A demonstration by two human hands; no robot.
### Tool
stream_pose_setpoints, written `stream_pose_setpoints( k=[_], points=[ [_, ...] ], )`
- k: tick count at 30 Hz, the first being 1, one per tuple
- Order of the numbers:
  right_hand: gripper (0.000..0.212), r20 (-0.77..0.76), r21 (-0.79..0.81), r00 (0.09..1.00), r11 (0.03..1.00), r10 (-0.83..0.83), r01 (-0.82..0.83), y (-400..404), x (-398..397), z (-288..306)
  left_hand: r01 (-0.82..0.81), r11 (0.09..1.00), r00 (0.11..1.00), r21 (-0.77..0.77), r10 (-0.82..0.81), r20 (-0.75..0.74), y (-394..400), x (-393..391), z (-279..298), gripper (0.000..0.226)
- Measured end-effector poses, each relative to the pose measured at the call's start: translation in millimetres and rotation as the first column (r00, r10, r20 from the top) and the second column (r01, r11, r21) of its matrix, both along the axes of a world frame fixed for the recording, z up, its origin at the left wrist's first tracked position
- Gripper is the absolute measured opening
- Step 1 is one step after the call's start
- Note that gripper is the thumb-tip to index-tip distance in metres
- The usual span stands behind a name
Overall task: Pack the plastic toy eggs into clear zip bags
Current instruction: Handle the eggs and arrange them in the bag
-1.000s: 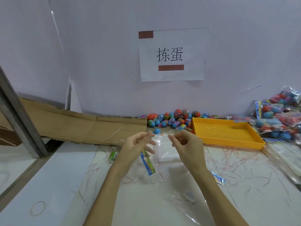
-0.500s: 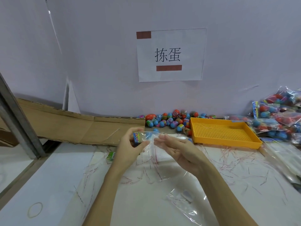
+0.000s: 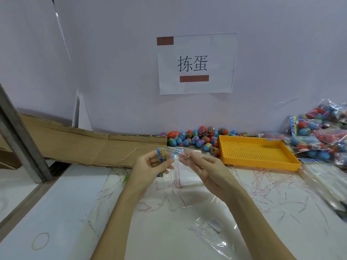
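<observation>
Head view showed our left hand (image 3: 150,166) above the middle of the desk (image 3: 71,203), fingers curled round the printed header end of a clear zip bag (image 3: 174,156). Our right hand (image 3: 202,166) pinched the bag's other side just beside it, the film stretched between the two.

We judged the mouth might not part: the film looked thin and slippery, and a weak pinch could let it slide free or crumple. With both hands busy, no egg could be fetched until one let go.

The bag was transparent and glossy, with a blue patterned strip at its left end, and hung limp below the hands. The loose toy eggs (image 3: 195,139) lay heaped at the desk's far edge against the wall, left of the yellow tray (image 3: 262,162). Filled bags (image 3: 319,139) were piled at the far right corner.
</observation>
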State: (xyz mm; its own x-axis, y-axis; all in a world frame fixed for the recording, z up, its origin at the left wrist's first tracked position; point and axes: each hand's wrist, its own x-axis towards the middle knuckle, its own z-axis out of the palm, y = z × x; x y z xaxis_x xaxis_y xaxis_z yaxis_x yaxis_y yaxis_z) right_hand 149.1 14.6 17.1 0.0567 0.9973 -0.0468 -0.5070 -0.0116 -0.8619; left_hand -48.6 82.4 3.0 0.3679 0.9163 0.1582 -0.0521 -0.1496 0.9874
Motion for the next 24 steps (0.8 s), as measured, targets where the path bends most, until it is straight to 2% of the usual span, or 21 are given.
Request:
stream_pose_setpoints(
  k=[3, 6, 9, 13, 15, 17, 19, 20, 22, 24],
  points=[
    [0.035, 0.097, 0.013, 0.992, 0.996, 0.086, -0.087, -2.3, -3.3, -1.2, 0.003, 1.0, 1.0, 0.019, -0.003, -0.006, 1.7, -1.5, -1.6, 0.028],
    [0.029, 0.209, 0.041, 0.976, 0.996, 0.067, -0.077, -2.4, -3.5, -3.3, 0.003, 0.999, 0.998, 0.041, -0.001, -0.057, 4.3, -2.4, -5.0, 0.025],
    [0.032, 0.27, 0.049, 0.962, 0.998, 0.035, -0.05, -0.4, -2.5, -5.4, 0.014, 0.998, 0.996, 0.054, -0.009, -0.088, 4.7, -3.0, -5.5, 0.029],
    [0.031, 0.359, 0.077, 0.931, 0.992, 0.066, -0.1, -1.6, 1.1, -5.5, -0.007, 0.991, 0.994, 0.13, 0.021, -0.11, 3.9, -0.4, -7.0, 0.032],
    [0.025, 0.413, 0.064, 0.908, 0.993, 0.064, -0.1, -1.4, 0.7, -4.4, -0.047, 0.985, 0.986, 0.168, 0.073, -0.151, 4.1, 3.0, -8.1, 0.04],
    [0.021, 0.452, 0.054, 0.891, 0.995, 0.052, -0.086, -1.2, -1.6, -4.3, -0.095, 0.966, 0.964, 0.239, 0.149, -0.22, 4.9, 6.0, -9.6, 0.058],
    [0.021, 0.5, 0.066, 0.865, 0.995, 0.028, -0.07, -2.9, -3.8, -4.0, -0.104, 0.905, 0.93, 0.412, 0.235, -0.281, 3.8, 5.9, -11.2, 0.08],
    [0.021, 0.547, 0.087, 0.837, 0.995, -0.002, -0.054, -3.5, -4.9, -4.6, -0.073, 0.838, 0.905, 0.541, 0.283, -0.317, 3.4, 5.0, -12.0, 0.088],
    [0.025, 0.643, 0.161, 0.762, 0.986, -0.079, -0.033, -3.4, -8.3, -7.3, 0.065, 0.664, 0.84, 0.745, 0.367, -0.401, 2.2, 5.8, -13.4, 0.091],
    [0.029, 0.695, 0.243, 0.706, 0.969, -0.137, -0.051, -2.2, -15.0, -10.9, 0.196, 0.561, 0.772, 0.804, 0.418, -0.479, -2.6, 10.9, -12.9, 0.087]
  ],
)
